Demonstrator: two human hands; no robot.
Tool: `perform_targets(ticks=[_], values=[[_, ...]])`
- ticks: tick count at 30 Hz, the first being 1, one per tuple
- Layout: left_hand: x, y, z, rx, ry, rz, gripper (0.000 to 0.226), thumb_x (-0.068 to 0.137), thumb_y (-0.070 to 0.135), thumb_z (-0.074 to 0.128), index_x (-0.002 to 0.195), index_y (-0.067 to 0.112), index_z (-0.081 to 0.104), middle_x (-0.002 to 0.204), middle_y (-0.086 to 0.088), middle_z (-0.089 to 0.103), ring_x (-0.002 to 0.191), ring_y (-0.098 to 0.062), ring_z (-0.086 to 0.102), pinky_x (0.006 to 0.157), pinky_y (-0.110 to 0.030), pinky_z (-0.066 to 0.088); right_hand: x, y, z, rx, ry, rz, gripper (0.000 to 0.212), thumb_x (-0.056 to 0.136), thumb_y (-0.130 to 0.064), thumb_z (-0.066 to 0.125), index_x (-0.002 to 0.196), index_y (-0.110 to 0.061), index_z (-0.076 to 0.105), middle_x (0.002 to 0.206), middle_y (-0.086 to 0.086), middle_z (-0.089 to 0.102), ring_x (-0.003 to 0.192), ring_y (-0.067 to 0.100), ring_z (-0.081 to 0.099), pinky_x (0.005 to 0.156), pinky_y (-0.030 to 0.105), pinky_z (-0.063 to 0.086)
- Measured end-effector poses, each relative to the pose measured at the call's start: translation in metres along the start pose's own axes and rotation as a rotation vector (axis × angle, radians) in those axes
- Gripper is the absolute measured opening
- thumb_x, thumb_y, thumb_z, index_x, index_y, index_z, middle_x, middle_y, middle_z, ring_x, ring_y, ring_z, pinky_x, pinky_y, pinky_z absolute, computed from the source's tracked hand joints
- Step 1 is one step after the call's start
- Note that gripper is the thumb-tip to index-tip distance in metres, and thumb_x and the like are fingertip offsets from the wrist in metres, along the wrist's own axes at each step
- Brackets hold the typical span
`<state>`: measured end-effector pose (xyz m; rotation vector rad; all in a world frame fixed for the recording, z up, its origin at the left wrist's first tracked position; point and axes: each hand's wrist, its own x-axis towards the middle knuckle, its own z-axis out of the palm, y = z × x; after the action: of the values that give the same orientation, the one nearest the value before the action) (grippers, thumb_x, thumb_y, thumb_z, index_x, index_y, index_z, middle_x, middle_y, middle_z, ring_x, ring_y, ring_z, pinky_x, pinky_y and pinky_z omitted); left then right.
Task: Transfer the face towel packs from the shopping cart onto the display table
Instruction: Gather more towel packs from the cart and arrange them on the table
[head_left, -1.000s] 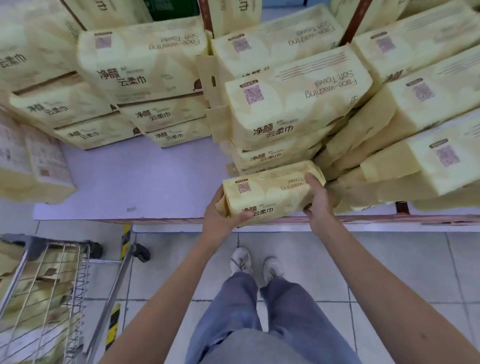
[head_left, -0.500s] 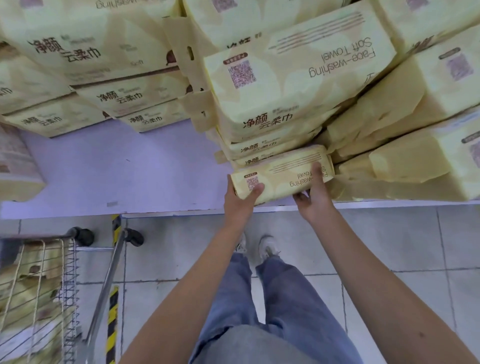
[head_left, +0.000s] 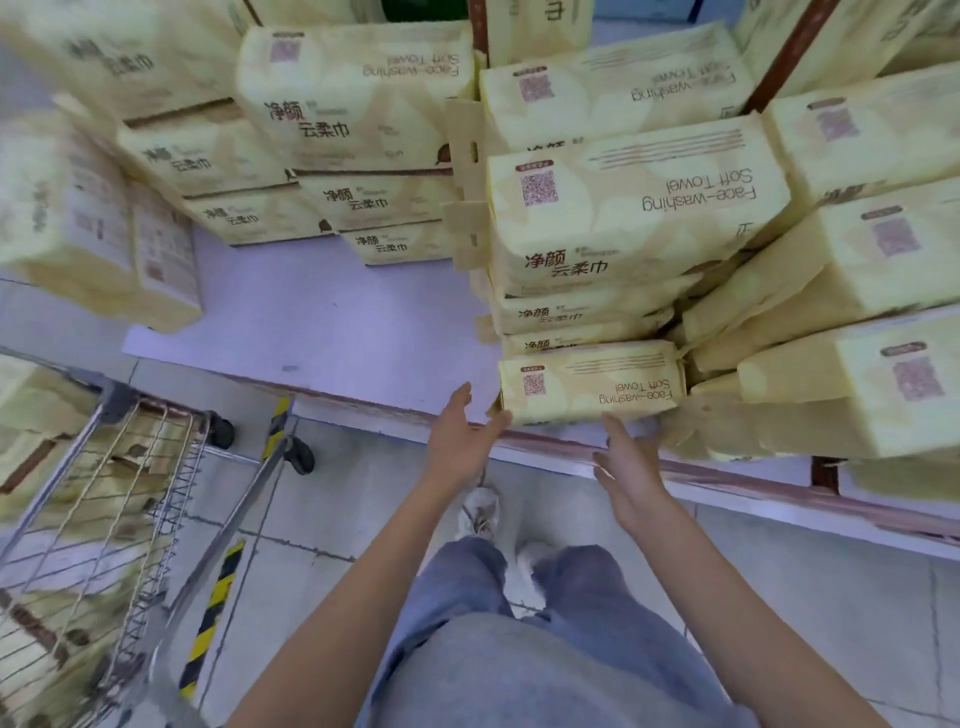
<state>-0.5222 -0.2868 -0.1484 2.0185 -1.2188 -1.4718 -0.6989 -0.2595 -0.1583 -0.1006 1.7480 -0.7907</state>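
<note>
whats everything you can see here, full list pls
face towel packs: over a dozen, pale yellow, stacked across the display table
front pack: one, pale yellow, flat at the table's near edge, before the middle stack
display table: one, pale lilac top, ahead of the person
shopping cart: one, silver wire, lower left on the floor
cart packs: several, blurred, pale yellow, inside the cart
striped strip: yellow and black, on the cart's frame
floor: grey tiles
jeans: blue, bottom centre
shoes: two, white, below the table's edge
left hand: open, fingers by the front pack's left corner
right hand: open, below that pack's front edge
</note>
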Motion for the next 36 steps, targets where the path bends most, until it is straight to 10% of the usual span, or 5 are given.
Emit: perform_targets(ticks=[5, 20, 36], values=[[-0.061, -0.023, -0.019, 0.012, 0.096, 0.097, 0.057, 0.090, 0.033, 0.063, 0.140, 0.016, 0.041, 0.143, 0.001, 0.044, 0.127, -0.014, 0.044, 0.105, -0.032, 0.036, -0.036, 0.021, -0.005, -0.486, -0.343, -0.284, 0.034, 0.091, -0.028, 0.059, 0.121, -0.013, 0.056, 0.132, 0.006, 0.054, 0.111, 0.015, 0.052, 0.089, 0.028, 0.039], [-0.241, -0.141, 0.017, -0.409, 0.691, -0.210, 0.031, 0.092, 0.018, 0.060, 0.121, 0.025, 0.051, 0.126, 0.004, 0.055, 0.114, -0.016, 0.053, 0.086, -0.020, 0.037, -0.080, 0.071, -0.009, -1.481, -0.949, -0.934, 0.058, 0.092, -0.031, 0.058, 0.142, -0.011, 0.036, 0.142, 0.005, 0.045, 0.129, 0.018, 0.043, 0.096, 0.021, 0.031], [-0.306, -0.247, -0.020, -0.801, 1.054, -0.522, 0.038, 0.093, 0.025, 0.058, 0.130, 0.021, 0.051, 0.128, 0.007, 0.054, 0.113, -0.015, 0.054, 0.088, -0.024, 0.038, -0.172, 0.164, 0.161, -1.726, -1.457, -1.105, 0.059, 0.094, -0.035, 0.053, 0.145, -0.015, 0.031, 0.148, 0.002, 0.038, 0.135, 0.018, 0.036, 0.105, 0.029, 0.032]])
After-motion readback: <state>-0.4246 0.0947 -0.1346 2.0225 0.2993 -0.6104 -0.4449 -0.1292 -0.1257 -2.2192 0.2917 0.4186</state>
